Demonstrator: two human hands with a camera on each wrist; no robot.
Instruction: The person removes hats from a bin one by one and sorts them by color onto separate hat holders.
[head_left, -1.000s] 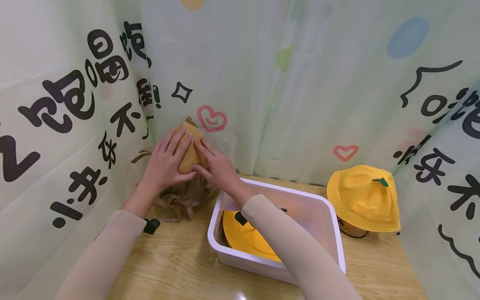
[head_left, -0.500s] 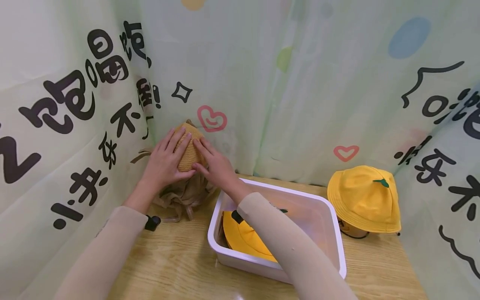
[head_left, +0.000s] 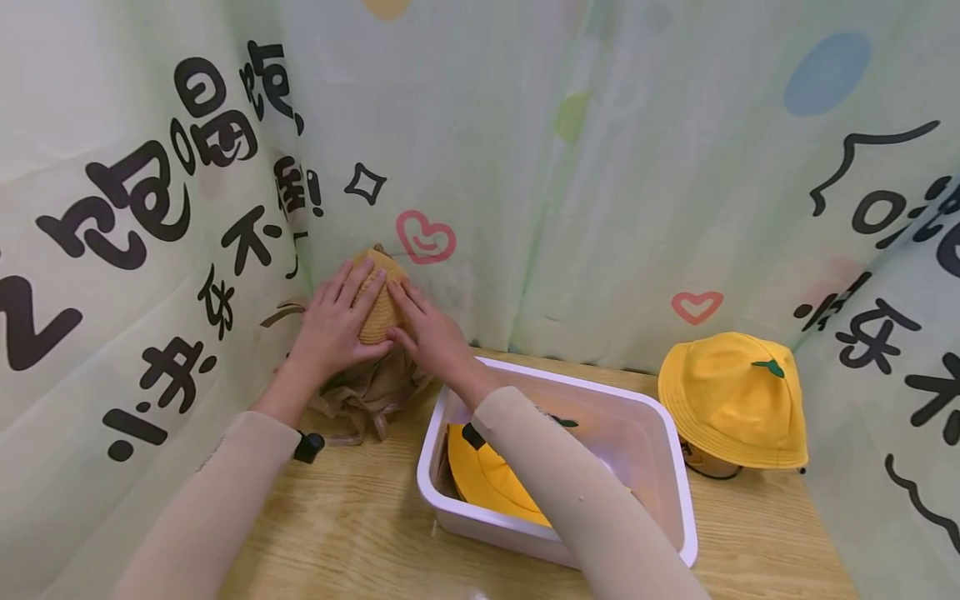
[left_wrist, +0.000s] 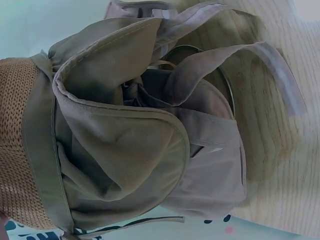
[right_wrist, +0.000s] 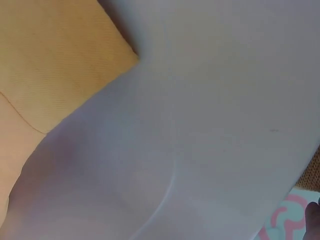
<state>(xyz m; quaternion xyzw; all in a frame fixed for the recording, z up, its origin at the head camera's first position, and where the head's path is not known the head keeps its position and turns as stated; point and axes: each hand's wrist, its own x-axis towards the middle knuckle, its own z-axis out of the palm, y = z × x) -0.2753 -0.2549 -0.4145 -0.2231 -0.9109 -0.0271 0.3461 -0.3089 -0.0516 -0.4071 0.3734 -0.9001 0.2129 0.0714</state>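
A sun hat with a tan woven crown point(head_left: 383, 319) and a soft khaki brim point(left_wrist: 120, 145) is at the back left, near the curtain corner. My left hand point(head_left: 335, 321) lies over the crown's left side, fingers spread and thumb along its lower front. From the right, my right hand point(head_left: 435, 335) touches the crown with extended fingers and thumb. Pinkish-beige fabric point(left_wrist: 212, 160) and loose straps point(left_wrist: 220, 60) show beneath the brim in the left wrist view, beside a thin dark curved edge. In the right wrist view, one fingertip point(right_wrist: 313, 220) shows below the woven crown.
A white plastic bin point(head_left: 678, 467) stands mid-table, holding a yellow hat point(head_left: 487, 475) partly covered by my right sleeve. Another yellow hat point(head_left: 727, 400) with a green sprout sits on a support at right. Printed curtains point(head_left: 525, 167) enclose the wooden table point(head_left: 337, 525).
Both hands stay on the woven crown, whose top has dipped slightly. My forearms have shifted a little. The bin and yellow hats stay in place.
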